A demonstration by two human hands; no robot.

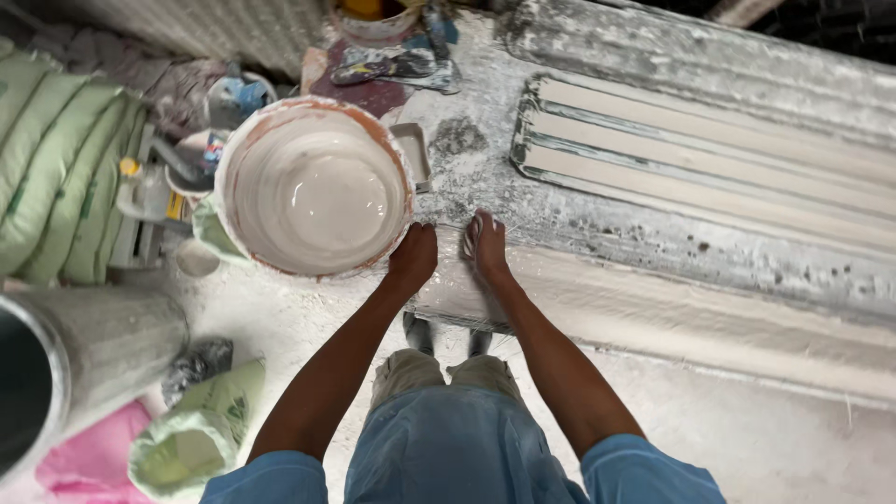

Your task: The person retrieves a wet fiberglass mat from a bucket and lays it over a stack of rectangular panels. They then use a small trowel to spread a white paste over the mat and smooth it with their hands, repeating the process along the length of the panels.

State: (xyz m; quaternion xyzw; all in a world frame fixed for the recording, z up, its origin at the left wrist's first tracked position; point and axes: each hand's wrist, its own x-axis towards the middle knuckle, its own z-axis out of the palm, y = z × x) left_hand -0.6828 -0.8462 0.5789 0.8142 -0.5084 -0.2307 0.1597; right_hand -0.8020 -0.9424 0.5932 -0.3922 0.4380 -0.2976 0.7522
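My left hand [413, 254] and my right hand [486, 245] press side by side on the near end of a long white plaster moulding [653, 313] that lies along the front of a plaster-crusted workbench [579, 224]. Thin fibres stick out under the hands. Both hands lie fairly flat on the wet surface; the right hand's fingers curl slightly over the top. Just left of my left hand stands a large round basin [315, 187] filled with pale liquid plaster, its rim stained orange.
A ribbed cornice mould [709, 168] lies further back on the bench. Green sacks [56, 159] are stacked at far left, with cans and tools beside them. A grey drum [75, 359], a pink bag [93, 457] and a green sack [201, 429] sit on the floor at lower left.
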